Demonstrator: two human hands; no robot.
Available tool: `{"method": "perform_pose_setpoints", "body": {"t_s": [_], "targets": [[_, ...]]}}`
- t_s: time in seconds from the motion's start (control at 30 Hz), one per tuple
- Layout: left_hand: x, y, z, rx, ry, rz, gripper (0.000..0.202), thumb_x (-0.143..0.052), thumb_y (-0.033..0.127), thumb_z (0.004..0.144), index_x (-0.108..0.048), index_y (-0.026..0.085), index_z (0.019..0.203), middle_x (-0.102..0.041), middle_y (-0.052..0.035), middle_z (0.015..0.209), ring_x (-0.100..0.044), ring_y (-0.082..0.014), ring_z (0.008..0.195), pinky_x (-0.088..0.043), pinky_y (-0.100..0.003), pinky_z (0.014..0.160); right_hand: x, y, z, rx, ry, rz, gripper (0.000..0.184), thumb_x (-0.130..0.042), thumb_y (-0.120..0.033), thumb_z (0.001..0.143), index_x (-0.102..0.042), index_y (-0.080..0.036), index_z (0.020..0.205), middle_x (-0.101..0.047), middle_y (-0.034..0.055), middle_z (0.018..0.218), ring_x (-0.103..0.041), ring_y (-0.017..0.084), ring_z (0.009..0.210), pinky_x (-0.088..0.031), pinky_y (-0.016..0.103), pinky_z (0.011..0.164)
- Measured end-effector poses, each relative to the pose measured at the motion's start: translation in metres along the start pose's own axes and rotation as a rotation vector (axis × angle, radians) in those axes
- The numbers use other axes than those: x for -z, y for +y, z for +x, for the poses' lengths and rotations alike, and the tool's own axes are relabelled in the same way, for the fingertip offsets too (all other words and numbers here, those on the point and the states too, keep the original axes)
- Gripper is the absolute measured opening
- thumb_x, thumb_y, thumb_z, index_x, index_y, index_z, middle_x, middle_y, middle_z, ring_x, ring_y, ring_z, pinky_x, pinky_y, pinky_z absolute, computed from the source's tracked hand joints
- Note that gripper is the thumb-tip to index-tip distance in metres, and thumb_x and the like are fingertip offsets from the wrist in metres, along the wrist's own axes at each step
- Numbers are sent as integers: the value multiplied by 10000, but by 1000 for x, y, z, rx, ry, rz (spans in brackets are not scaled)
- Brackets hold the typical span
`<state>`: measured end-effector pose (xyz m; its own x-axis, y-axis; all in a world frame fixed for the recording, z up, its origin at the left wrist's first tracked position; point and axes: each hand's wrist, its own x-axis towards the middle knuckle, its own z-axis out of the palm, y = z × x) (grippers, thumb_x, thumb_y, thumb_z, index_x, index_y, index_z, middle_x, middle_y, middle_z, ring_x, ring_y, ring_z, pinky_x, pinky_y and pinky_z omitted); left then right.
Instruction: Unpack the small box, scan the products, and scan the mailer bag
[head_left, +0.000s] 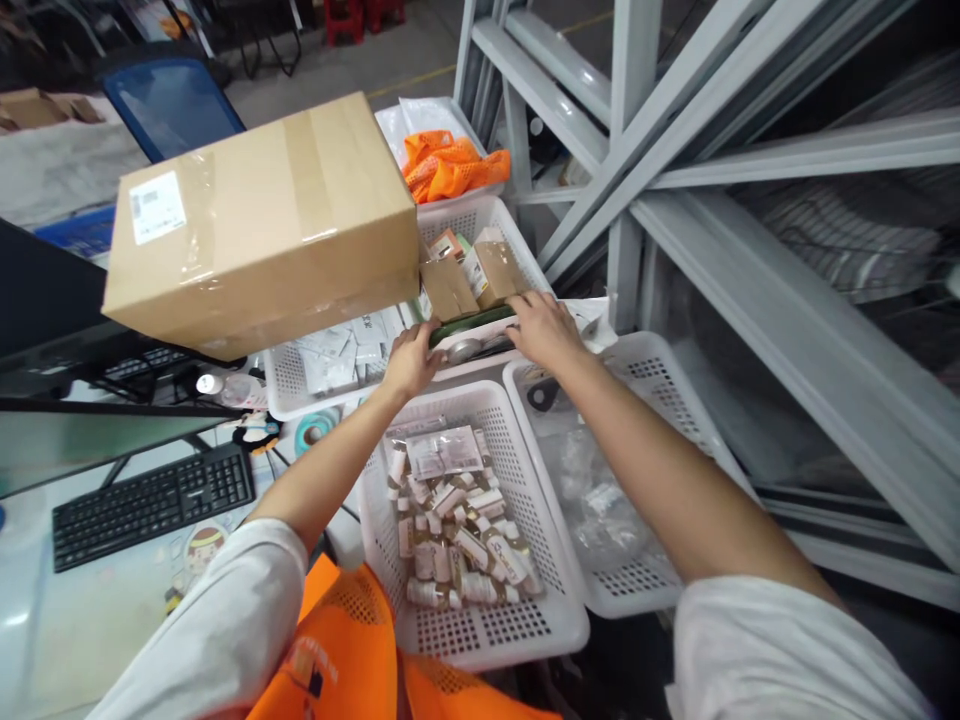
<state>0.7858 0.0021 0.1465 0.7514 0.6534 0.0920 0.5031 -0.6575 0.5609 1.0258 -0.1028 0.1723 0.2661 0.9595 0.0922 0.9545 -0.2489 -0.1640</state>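
My left hand point(412, 361), my right hand point(547, 328): fingers narrowed, holding opposite ends of one green-edged item point(475, 322). Apparent step: two-handed handling; next move calls for level support.

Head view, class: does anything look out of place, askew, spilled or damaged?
The orange mesh cloth looks out of place: it lies crumpled against white plastic at the far end. The small bottles lie jumbled, many sideways, but inside their basket; no spill shows.
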Motion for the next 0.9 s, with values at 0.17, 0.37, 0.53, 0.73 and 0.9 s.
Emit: {"method": "perform_pose_setpoints", "body": {"t_s": [0.17, 0.37, 0.53, 0.73, 0.9], "targets": [[-3, 4, 1, -41, 25, 114, 423, -544, 212, 994, -536, 179, 1415, -612, -143, 1381, -538, -308, 1268, -426, -422, 1111, 2, 6, -12, -18, 29, 111, 520, -560, -250, 897, -589, -129, 1402, -591, 194, 1337, -532, 362, 1219, -472, 571, 1058], [10, 3, -18, -55, 33, 66, 641, -623, 271, 950, -390, 199, 1543, -518, -147, 1511, -491, -316, 1353, -403, -454, 1160, 31, -13, -34, -68, 156, 268, 497, -548, -272, 918, -604, -115, 1387, -603, 198, 1368, -540, 358, 1287, -459, 567, 1119], [56, -15, -88, -113, 74, -58, 475, -542, 298, 983, -495, 193, 1444, -554, -162, 1466, -500, -287, 1387, -409, -478, 1186, 49, -71, -122, -158, 392, 588, 404, -584, -387, 967, -636, -206, 1325, -687, 127, 1261, -663, 277, 1140, -557, 474, 1020], [151, -8, -242, 211, -8, -449, 231, -546, 452, 975, -715, 296, 981, -718, -99, 1151, -683, -286, 1090, -572, -506, 980, -3, -189, -250, -447, 139, 1062, 346, -635, -468, 947, -675, -245, 1207, -755, 93, 1073, -737, 248, 946, -636, 415, 836], [240, 20, -343, 157, -198, -584, 512, -545, 775, 830, -754, 347, 641, -726, -82, 1206, -682, -354, 1130, -606, -531, 862, -46, -278, -288, -352, -119, 1163, 366, -624, -481, 944, -672, -244, 1220, -757, 91, 1084, -737, 249, 946, -634, 435, 864]]}}
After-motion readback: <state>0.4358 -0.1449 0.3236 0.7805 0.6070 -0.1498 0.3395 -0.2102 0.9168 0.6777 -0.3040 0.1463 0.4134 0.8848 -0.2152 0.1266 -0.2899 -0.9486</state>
